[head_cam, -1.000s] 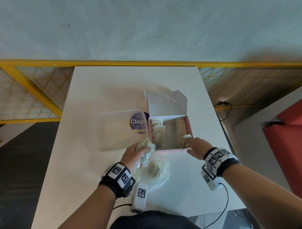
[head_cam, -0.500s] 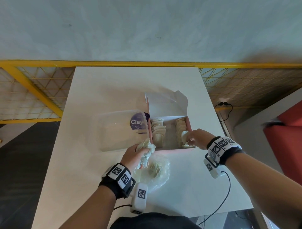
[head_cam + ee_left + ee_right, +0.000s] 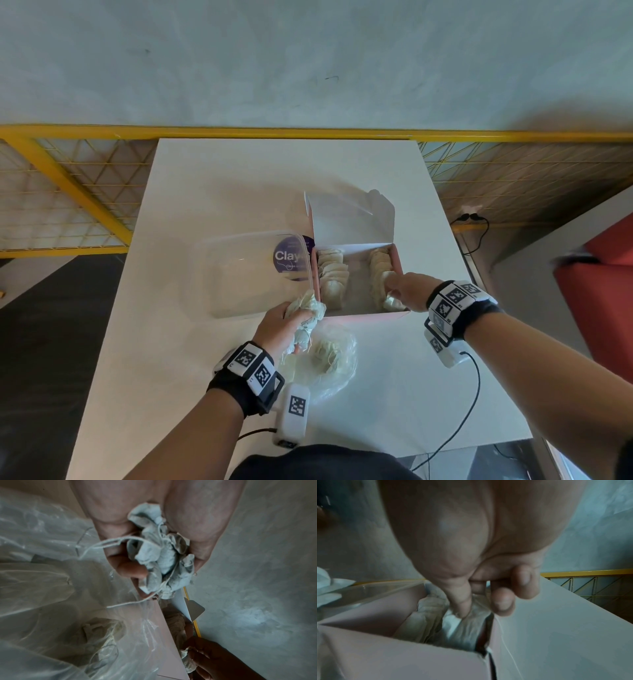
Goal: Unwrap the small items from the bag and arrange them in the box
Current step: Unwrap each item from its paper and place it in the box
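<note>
A pink cardboard box (image 3: 363, 316) stands open with its lid up. It holds two rows of pale tea bags, a left row (image 3: 332, 274) and a right row (image 3: 378, 265). My right hand (image 3: 397, 289) reaches into the near right corner; thumb and fingers pinch a tea bag (image 3: 471, 623) at the front end of the right row. My left hand (image 3: 291, 323) hovers by the box's near left corner and grips a crumpled bunch of tea bags (image 3: 163, 561) with loose strings. Below it lies a clear plastic bag (image 3: 330, 359) with more tea bags inside.
A clear plastic container (image 3: 246, 270) with a purple label touches the box's left side. The white table (image 3: 239, 171) ends at a yellow mesh railing (image 3: 85, 192) at the back. A cable (image 3: 459, 428) trails off the near right edge. A red seat (image 3: 603, 294) stands at the right.
My right hand has moved from the box's front edge into the right row, carrying a tea bag down into it. The left hand has stayed put with its bunch.
</note>
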`<state>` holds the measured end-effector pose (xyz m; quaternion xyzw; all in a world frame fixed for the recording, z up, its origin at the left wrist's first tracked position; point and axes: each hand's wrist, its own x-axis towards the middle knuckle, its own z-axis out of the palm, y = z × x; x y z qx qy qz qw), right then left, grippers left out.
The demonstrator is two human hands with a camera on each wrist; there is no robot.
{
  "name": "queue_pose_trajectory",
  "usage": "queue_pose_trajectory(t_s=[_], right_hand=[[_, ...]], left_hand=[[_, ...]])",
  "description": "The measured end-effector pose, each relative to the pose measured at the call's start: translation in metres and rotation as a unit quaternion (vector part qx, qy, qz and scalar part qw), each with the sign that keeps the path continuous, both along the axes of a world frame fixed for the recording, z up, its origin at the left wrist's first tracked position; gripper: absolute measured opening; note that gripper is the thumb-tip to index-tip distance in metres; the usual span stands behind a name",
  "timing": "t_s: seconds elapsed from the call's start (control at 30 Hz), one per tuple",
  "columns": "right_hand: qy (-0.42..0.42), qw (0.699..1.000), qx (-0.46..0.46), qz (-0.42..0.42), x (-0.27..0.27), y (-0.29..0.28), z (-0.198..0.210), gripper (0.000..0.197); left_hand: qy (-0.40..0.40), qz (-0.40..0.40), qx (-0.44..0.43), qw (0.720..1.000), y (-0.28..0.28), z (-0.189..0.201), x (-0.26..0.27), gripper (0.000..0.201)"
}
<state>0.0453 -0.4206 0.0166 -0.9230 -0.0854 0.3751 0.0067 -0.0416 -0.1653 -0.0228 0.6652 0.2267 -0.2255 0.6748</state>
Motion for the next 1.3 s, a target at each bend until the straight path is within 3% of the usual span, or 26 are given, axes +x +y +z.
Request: queue_pose_trajectory(t_s=[0.3, 0.7, 0.97, 1.13, 1.3], right_hand=[[0.020, 1.000, 0.000, -0.007, 0.004, 0.002, -0.006, 0.035], [0.018, 0.999, -0.010, 0.031, 0.009, 0.001, 0.003, 0.027], [-0.060, 0.996, -0.031, 0.050, 0.003, 0.005, -0.007, 0.024], [-0.143, 0.989, 0.010, 0.031, 0.004, -0.004, -0.015, 0.018], [-0.190, 0.979, 0.026, 0.073, 0.002, -0.012, -0.022, 0.039]], left_hand=[[0.005, -0.002, 0.004, 1.000, 0.000, -0.003, 0.001, 0.013], [0.000, -0.017, -0.006, 1.000, 0.000, -0.004, 0.001, 0.014], [0.002, -0.009, -0.011, 1.000, 0.002, -0.006, 0.000, 0.028], [-0.001, -0.014, -0.005, 1.000, 0.002, -0.007, -0.001, 0.011], [0.006, -0.014, 0.000, 1.000, 0.002, -0.005, -0.001, 0.013]])
